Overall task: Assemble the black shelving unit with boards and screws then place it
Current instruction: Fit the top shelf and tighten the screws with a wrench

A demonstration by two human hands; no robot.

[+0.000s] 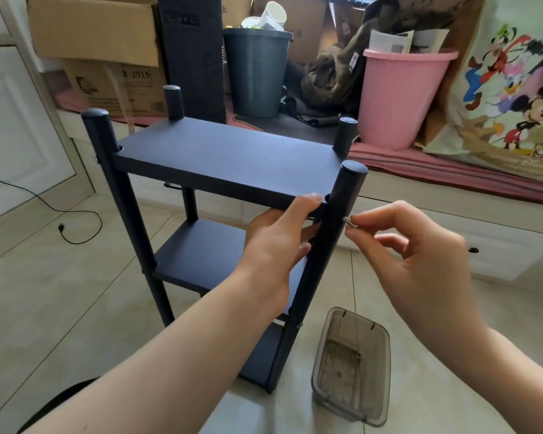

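Note:
The black shelving unit (220, 158) stands upright on the tiled floor, with three boards between four round posts. My left hand (276, 236) grips the front edge of the top board (226, 151) beside the near right post (333, 233). My right hand (417, 245) pinches a small silver screw (349, 223) between thumb and forefinger, its tip against the right side of that post just below the top board. A dark screw head (299, 324) shows lower on the same post.
A smoky clear plastic tub (351, 364) with a few small parts stands on the floor by my right arm. Behind the unit are a low bench with a dark bin (257, 73), a pink bucket (398, 95), cardboard boxes (98, 29) and a black cable (60, 214) at left.

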